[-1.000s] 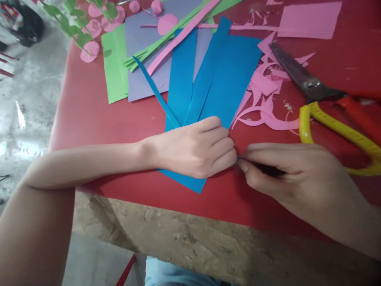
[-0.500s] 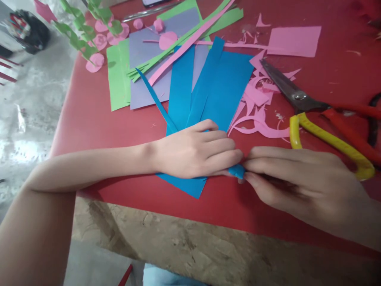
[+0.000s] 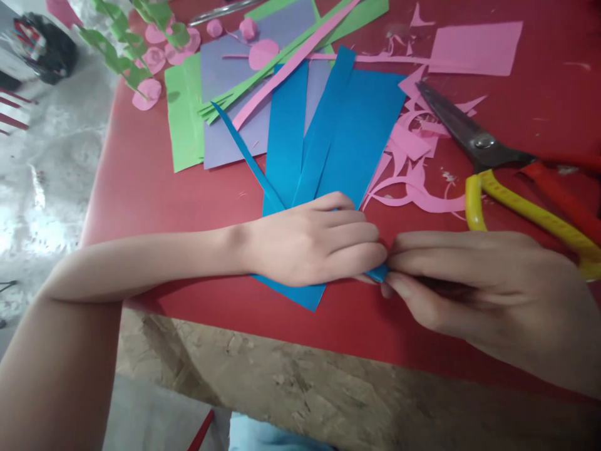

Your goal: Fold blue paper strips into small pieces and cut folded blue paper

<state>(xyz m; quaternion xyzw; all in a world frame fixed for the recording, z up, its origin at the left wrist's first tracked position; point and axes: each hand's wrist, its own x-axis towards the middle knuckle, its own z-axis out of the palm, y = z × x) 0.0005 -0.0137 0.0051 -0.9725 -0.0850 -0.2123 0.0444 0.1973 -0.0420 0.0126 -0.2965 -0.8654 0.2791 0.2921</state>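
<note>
Between my two hands is a small folded piece of blue paper [image 3: 378, 273], mostly hidden by fingers. My left hand [image 3: 310, 241] is closed on it, its forearm lying across the red table. From the other side, my right hand [image 3: 479, 288] pinches the same piece between thumb and fingers. Beneath and beyond my left hand lie a blue sheet [image 3: 361, 131] and several blue strips; one thin blue strip [image 3: 244, 150] points up to the left. Scissors [image 3: 483, 144] with yellow and red handles rest just beyond my right hand.
Pink paper scraps [image 3: 413, 150] lie beside the scissors, below a pink rectangle [image 3: 474, 49]. Purple paper [image 3: 235, 94], green paper [image 3: 181, 119] and long strips overlap at the back. Pink and green paper flowers [image 3: 148, 93] stand at the far left corner. A black bag [image 3: 44, 47] sits on the floor.
The view has shifted slightly. Both hands stay together, and less of the small blue piece shows between the fingers than before.
</note>
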